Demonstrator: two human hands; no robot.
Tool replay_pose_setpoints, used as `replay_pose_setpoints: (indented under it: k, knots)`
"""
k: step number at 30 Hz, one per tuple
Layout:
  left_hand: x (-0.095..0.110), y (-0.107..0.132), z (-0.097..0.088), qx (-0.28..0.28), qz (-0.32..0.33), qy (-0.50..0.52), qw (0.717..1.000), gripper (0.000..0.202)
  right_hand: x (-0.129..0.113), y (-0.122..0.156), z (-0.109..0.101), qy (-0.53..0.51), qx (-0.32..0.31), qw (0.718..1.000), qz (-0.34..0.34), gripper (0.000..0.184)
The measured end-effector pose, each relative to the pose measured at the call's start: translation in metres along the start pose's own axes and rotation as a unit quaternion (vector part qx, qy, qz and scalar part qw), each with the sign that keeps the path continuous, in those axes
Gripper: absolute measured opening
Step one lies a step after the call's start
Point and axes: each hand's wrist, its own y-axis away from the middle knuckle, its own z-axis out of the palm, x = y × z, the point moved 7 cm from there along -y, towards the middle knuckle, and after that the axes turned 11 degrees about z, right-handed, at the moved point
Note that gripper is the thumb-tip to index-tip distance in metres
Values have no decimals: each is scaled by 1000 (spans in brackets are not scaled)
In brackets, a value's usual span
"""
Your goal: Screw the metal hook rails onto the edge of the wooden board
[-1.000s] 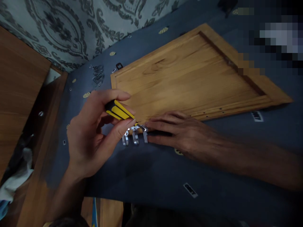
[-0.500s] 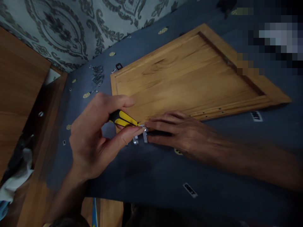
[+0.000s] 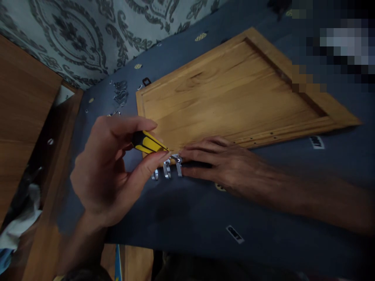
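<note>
Running along the back, a dark patterned wall covering (image 3: pixel 70 39) borders the dark blue printed cloth surface (image 3: pixel 190 218), while a brown wooden board (image 3: pixel 23 97) bounds it on the left. The cloth's front edge lies nearest the person, and a stretch of it runs between that edge and the large rectangular golden-brown wooden panel (image 3: pixel 222 89). This panel lies flat and slanted, its far right corner reaching well toward the right side.

At the panel's near left end sit curved silvery metal hooks (image 3: pixel 166 170), three of them visible in a row and jutting past the edge. They lie between the two hands. The left hand (image 3: pixel 108 168) is curled around a yellow-and-black screwdriver (image 3: pixel 148 141), thumb along the handle and index finger raised over it. The tool slants down to the right, its shaft reaching the rightmost hook. The right hand (image 3: pixel 231 164) lies over the panel's near edge with fingers stretched and slightly parted, the tips just beside that same hook; whether they grip anything I cannot tell.

Small dark holes (image 3: pixel 271 133) dot the edge beyond the right hand. Behind the left hand, a loose cluster of small metal pieces (image 3: pixel 120 93) lies on the cloth, near a dark square ring (image 3: pixel 146 81) at the panel's back left corner. Pale and blue fabric (image 3: pixel 26 214) sits low at the far left. The upper right is pixelated.
</note>
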Motion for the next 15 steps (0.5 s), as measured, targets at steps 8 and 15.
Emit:
replay_pose_setpoints:
  k: [8,15]
  knots:
    - [7,-11,7,-73,53,60,994,47,-4,-1,-5,-3,16,1000,-14,37]
    - [5,-9,8,-80,27,93,992,42,-5,0,-7,-8,19,1000,-21,37]
